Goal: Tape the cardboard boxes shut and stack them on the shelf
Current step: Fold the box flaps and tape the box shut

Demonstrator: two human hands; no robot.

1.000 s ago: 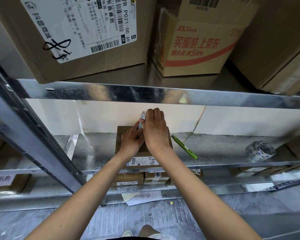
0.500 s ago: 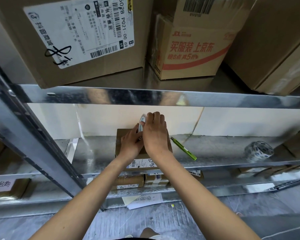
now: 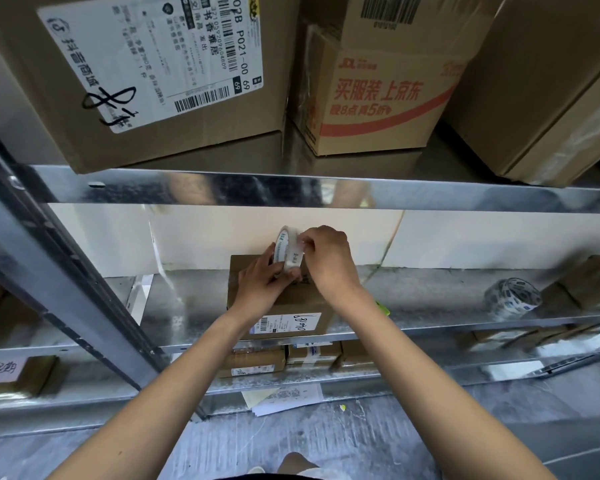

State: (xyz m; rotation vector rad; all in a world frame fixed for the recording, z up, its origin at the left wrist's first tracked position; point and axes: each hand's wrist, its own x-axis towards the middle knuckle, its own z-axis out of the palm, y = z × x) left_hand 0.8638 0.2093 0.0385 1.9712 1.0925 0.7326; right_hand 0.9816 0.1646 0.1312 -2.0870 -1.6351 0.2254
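With the left hand [image 3: 262, 284] gripping the tape roll [image 3: 286, 252] and the right hand [image 3: 328, 259] pinching its loose end above the cardboard box [image 3: 284, 306], the strip is risking slipping back between the fingertips.

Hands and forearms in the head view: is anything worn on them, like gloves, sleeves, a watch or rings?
Nothing worn that I can see. The left hand and right hand are bare, with no gloves. Both forearms are uncovered right down to the bottom edge of the picture, so no sleeves show. No watch or band at either wrist. Fingers are too small in view to rule out a thin ring.
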